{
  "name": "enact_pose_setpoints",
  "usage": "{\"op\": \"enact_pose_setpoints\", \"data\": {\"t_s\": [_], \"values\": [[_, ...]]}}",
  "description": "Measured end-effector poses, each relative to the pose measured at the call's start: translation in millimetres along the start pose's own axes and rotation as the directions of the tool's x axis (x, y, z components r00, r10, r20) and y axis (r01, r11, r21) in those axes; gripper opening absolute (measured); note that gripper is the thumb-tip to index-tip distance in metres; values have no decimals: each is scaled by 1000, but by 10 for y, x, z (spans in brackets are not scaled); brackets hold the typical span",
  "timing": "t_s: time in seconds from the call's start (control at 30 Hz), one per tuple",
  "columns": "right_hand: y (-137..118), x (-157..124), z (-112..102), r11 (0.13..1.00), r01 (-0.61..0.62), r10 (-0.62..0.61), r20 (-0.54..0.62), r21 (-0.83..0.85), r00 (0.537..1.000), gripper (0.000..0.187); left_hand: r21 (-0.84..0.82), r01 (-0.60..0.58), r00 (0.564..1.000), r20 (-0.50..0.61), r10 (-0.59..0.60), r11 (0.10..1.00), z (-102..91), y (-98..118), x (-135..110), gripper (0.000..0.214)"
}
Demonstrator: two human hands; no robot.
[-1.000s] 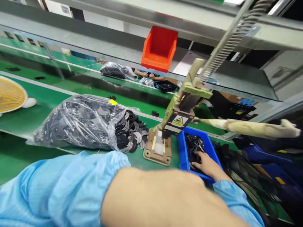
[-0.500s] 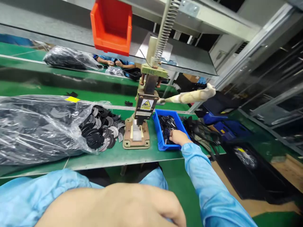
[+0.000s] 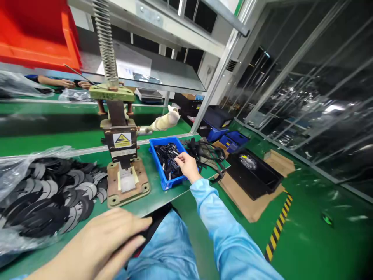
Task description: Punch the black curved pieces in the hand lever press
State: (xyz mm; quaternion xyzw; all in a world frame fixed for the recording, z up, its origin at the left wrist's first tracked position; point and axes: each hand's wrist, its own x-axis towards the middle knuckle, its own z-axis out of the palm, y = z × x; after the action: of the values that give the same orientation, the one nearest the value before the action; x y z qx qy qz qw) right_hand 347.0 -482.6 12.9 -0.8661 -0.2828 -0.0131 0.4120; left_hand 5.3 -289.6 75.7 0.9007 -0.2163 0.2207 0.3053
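Observation:
My right hand (image 3: 188,165) is over the near right side of a blue bin (image 3: 163,184) filled with small black parts (image 3: 167,155). Its thumb and fingers are pinched together; whatever they hold is too small to make out. Close to the camera, my left hand (image 3: 105,237) hangs in front of the bench edge, fingers stretched out and a little apart, with no held thing visible. Between the bin and a heap of black and grey crescent-shaped pieces (image 3: 78,190) stands a hand press (image 3: 121,136). A whitish block (image 3: 127,182) sits on its base.
A clear plastic bag (image 3: 11,182) lies around the heap. The press's wrapped handle (image 3: 163,121) sticks out above the bin. Black straplike pieces (image 3: 206,151) lie right of the bin. An orange-red bin (image 3: 37,50) sits on the shelf above. Across the bench are another person's hands (image 3: 68,83).
The view has swung right and closer to the bench. My right hand has lifted slightly from among the parts in the bin. My left hand shows more of its fingers.

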Motion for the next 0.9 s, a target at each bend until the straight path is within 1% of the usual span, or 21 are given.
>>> {"op": "enact_pose_setpoints", "data": {"t_s": [0.03,0.1,0.17,0.23,0.3,0.37,0.47,0.53,0.67,0.9], "values": [[-48,-109,43,996,11,-9,-23,92,1000,34,16,34,998,-51,-34,999,82,-100,-25,38],[-170,-390,195,963,34,-32,-11,268,999,42,3,134,977,-165,-132,991,270,-272,-97,37],[-311,-729,407,907,37,-66,54,420,996,47,-50,254,931,-257,-259,966,452,-377,-176,40],[-447,-1064,617,843,16,-103,133,537,986,47,-116,345,874,-323,-364,931,590,-415,-240,44],[-554,-1327,776,790,-14,-138,201,612,970,40,-165,374,838,-362,-409,913,671,-416,-286,45],[-620,-1482,875,761,-25,-171,237,648,956,31,-201,363,832,-370,-414,910,705,-407,-328,41],[-668,-1551,949,745,0,-225,251,667,942,23,-241,338,841,-356,-407,910,715,-389,-405,36],[-690,-1551,975,740,22,-259,254,673,932,22,-251,333,838,-363,-407,909,722,-377,-461,34],[-722,-1545,1006,738,52,-295,253,673,922,20,-251,326,825,-395,-404,911,739,-365,-541,33],[-725,-1551,1015,765,102,-328,249,636,911,21,-247,330,828,-389,-405,911,730,-349,-567,32]]}}
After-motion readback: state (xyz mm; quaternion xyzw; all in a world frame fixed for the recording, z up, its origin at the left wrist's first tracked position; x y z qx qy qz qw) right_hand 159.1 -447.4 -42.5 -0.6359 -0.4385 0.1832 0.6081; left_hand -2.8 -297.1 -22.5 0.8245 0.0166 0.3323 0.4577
